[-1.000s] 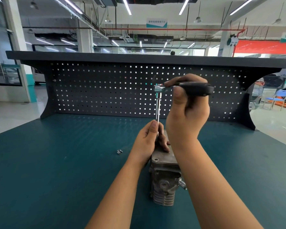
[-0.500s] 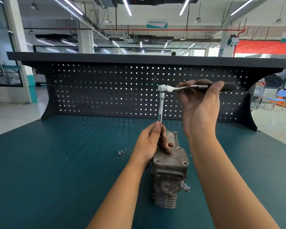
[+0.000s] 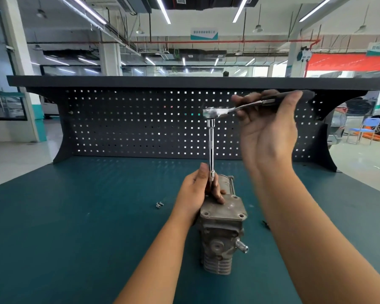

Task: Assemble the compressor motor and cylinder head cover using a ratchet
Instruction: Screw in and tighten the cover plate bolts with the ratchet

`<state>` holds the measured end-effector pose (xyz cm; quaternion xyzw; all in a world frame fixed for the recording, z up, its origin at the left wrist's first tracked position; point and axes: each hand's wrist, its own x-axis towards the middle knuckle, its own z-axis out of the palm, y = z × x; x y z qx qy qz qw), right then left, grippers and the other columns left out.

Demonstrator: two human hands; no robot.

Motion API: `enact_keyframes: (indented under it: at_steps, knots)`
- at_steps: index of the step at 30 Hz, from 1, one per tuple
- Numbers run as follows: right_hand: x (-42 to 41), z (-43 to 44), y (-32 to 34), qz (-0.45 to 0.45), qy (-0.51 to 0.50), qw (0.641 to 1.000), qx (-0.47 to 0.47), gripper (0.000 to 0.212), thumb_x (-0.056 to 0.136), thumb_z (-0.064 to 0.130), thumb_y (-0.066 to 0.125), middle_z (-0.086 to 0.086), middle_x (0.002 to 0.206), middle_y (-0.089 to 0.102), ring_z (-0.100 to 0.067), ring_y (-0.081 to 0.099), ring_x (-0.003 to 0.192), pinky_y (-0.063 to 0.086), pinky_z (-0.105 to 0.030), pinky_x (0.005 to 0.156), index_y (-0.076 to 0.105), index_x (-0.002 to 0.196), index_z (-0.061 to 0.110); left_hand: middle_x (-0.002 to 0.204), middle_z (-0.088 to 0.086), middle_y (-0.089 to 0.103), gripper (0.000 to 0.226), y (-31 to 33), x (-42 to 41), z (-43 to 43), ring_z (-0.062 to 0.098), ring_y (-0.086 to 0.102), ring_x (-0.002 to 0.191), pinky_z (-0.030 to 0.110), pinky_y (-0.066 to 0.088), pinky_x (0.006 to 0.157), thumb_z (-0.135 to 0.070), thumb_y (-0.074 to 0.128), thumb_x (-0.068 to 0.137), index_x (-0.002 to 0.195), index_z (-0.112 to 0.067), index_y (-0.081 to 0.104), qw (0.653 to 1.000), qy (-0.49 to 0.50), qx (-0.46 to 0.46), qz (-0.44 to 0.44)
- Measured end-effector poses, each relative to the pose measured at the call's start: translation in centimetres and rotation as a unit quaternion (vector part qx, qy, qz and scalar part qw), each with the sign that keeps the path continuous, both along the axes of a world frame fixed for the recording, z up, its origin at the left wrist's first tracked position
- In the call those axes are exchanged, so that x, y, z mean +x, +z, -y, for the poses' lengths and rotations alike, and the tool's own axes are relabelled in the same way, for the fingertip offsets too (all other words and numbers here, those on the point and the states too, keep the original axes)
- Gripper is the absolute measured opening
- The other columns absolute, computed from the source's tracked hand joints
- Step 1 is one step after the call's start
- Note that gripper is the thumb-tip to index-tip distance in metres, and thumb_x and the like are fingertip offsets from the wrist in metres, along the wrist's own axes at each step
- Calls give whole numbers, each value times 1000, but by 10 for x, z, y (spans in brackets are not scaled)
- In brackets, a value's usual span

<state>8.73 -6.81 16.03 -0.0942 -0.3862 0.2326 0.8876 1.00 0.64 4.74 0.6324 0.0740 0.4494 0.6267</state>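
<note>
Ratchet (image 3: 215, 113) first: the right hand (image 3: 266, 132) holds its dark handle, with the fingers curled over it, the thumb up by the end and the palm facing us. A second ago this hand was a tight fist near the middle. Now the handle has swung out to the right. I think that means the bolt got one more turn and is a bit tighter.

The left hand (image 3: 198, 189) pinches the bottom of the long shiny bar (image 3: 211, 145) and keeps it standing straight up on a far corner of the cylinder head cover (image 3: 224, 208). The cover sits on top of the grey compressor (image 3: 217, 244), in the middle of the green table (image 3: 75, 216). Two small loose bolts (image 3: 159, 205) lie just left of it, so more bolting is likely to come.
</note>
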Motion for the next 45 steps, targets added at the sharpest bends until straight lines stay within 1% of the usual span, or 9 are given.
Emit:
enact_keyframes:
  at_steps: [4, 9, 16, 19, 22, 25, 29, 42, 45]
  knots:
    - [31, 21, 12, -68, 35, 996, 39, 49, 102, 44, 22, -4, 62, 59, -20, 65, 62, 47, -20, 54, 48, 77, 12, 52, -4, 58, 40, 3, -9, 0, 11, 60, 52, 21, 51, 62, -43, 44, 83, 66, -8, 52, 997, 20, 63, -48]
    - [64, 28, -14, -28, -41, 990, -129, 48, 99, 52, 27, 4, 52, 42, -11, 40, 44, 32, -20, 44, 45, 74, 16, 109, -14, 59, 32, 3, -40, 0, -4, 55, 104, 10, 40, 87, -46, 66, 74, 102, -30, 63, 949, 16, 242, -200]
    - [65, 44, -101, 392, -110, 857, -317, 27, 83, 38, 64, 13, 54, 49, -1, 40, 48, 36, -16, 50, 54, 87, 14, 130, -23, 49, 77, 9, -52, 5, -5, 47, 120, 29, 42, 104, -38, 83, 63, 130, -40, 46, 921, 11, 232, -313]
    - [58, 51, -118, 492, -116, 790, -347, 50, 62, 45, 77, 22, 58, 53, 4, 44, 53, 34, -10, 53, 59, 101, 19, 131, -16, 51, 87, 8, -56, 4, 3, 49, 122, 34, 42, 105, -44, 81, 55, 134, -34, 44, 928, -10, 212, -305]
    - [50, 55, -123, 483, -52, 802, -347, 78, 52, 51, 82, 24, 69, 62, 6, 56, 62, 40, -7, 60, 55, 113, 11, 132, -4, 53, 89, 1, -58, 2, 8, 53, 121, 33, 43, 104, -38, 79, 52, 133, -25, 45, 952, -36, 162, -259]
    - [41, 51, -125, 455, -41, 812, -362, 66, 55, 33, 83, 8, 101, 72, -8, 67, 96, 51, -21, 82, 58, 113, 15, 130, -1, 56, 83, -8, -59, 1, 9, 55, 119, 24, 45, 96, -32, 79, 53, 130, -21, 48, 967, -46, 131, -214]
    - [40, 47, -129, 407, -63, 833, -369, 46, 59, 22, 80, 14, 95, 73, -1, 67, 90, 49, -13, 73, 61, 102, 21, 126, 1, 61, 78, -18, -56, 2, 13, 57, 118, 24, 46, 92, -30, 80, 53, 125, -20, 52, 979, -41, 103, -174]
    - [36, 42, -138, 374, -74, 861, -336, 59, 52, 33, 78, 14, 95, 72, -2, 67, 89, 48, -12, 72, 58, 105, 17, 123, -1, 64, 70, -27, -51, -4, 16, 59, 116, 23, 48, 88, -28, 79, 56, 121, -19, 56, 988, -47, 91, -117]
    - [37, 42, -137, 381, -76, 857, -338, 51, 58, 18, 80, 15, 93, 72, -1, 67, 87, 48, -12, 72, 58, 104, 17, 124, -2, 62, 78, -28, -50, -4, 16, 57, 118, 24, 47, 90, -37, 85, 54, 124, -20, 54, 987, -57, 91, -118]
